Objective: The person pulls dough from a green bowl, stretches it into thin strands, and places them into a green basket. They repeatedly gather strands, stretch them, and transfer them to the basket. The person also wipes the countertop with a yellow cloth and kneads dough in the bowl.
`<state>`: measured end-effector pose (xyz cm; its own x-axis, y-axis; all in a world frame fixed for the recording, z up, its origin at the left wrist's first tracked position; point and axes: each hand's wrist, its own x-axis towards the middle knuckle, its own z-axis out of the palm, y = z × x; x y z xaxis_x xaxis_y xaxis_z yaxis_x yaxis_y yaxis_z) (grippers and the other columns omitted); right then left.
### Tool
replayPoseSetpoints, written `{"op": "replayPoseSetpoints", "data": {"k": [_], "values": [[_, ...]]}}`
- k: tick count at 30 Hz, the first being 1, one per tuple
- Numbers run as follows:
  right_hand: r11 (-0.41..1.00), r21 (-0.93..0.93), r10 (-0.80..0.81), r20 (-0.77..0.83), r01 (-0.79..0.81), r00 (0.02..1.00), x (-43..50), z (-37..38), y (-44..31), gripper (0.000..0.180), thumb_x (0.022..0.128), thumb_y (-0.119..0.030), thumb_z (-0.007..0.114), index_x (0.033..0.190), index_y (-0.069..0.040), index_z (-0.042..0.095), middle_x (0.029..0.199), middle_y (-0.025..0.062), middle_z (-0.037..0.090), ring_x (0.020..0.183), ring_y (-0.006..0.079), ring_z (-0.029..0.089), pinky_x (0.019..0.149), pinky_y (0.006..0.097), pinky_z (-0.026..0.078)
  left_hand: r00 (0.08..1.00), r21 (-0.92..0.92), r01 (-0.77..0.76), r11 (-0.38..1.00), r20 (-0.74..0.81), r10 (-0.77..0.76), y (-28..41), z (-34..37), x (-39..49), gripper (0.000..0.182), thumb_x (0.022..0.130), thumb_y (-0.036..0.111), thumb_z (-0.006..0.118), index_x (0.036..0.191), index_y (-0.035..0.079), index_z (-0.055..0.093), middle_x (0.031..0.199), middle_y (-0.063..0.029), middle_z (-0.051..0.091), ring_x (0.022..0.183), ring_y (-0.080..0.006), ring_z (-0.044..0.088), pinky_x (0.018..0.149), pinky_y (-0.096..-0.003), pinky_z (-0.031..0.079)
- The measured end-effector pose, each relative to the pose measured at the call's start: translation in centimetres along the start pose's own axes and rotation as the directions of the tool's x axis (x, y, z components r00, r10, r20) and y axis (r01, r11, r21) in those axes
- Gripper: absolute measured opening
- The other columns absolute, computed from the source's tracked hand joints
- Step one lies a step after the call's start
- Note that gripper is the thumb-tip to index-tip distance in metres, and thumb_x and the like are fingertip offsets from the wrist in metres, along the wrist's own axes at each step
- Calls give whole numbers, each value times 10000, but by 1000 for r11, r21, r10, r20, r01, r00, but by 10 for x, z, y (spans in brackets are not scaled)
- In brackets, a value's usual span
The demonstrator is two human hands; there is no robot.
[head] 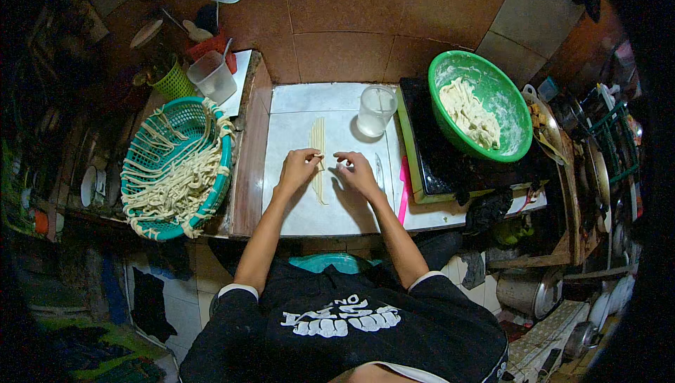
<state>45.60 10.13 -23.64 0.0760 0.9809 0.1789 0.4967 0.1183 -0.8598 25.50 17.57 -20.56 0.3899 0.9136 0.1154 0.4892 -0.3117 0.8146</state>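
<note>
A bundle of thin, pale sticks [318, 134] lies lengthwise on the white tiled counter. My left hand [302, 165] is over its middle, thumb and fingertips pinching a small bit of pale dough. Just right of the bundle is my right hand [356, 168], fingers curled and apart, with a whitish spot near the fingertips that may be dough. To the left, a teal plastic basket [225, 151] holds many dough strands, some hung over its rim. A green bowl [519, 135] on the right contains a mass of soft dough [469, 114].
A clear container of liquid [376, 111] stands behind my right hand. Right of that hand lie a knife [379, 172] and a pink utensil [404, 190]. The bowl rests on a black-topped stove [448, 177]. A translucent tub [212, 78] stands behind the basket.
</note>
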Motion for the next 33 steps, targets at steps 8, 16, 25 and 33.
{"op": "replayPoseSetpoints", "data": {"k": [8,16,25,33], "values": [[937,-303,-180,16,177,984,10,32,12,224,859,-199,767,1057,-94,772,1044,98,675,1034,316,587,895,447,492,1000,23,-4,1000,-27,4,7,-4,8,252,922,148,691,1110,3,777,924,-177,785,819,-233,768,764,-340,584],[983,-130,-132,-6,130,991,28,30,15,199,921,-163,692,1055,-19,727,979,154,672,982,358,610,879,460,499,999,-38,2,999,-36,-3,2,-2,7,235,943,146,702,1120,10,773,918,-162,784,787,-200,752,702,-327,581],[994,111,9,-8,-8,1000,56,16,11,216,978,-120,659,1117,40,698,892,151,745,800,186,699,751,342,559,984,9,149,989,92,-150,-14,18,5,389,921,200,733,1264,21,688,998,-175,750,878,-257,722,790,-374,563],[999,-10,-41,93,42,995,61,0,-4,358,911,-120,709,1256,-37,666,923,163,761,822,235,724,780,374,565,981,64,165,984,96,-170,-17,32,25,283,912,249,684,1121,79,772,974,-192,767,906,-362,741,818,-431,572]]}}
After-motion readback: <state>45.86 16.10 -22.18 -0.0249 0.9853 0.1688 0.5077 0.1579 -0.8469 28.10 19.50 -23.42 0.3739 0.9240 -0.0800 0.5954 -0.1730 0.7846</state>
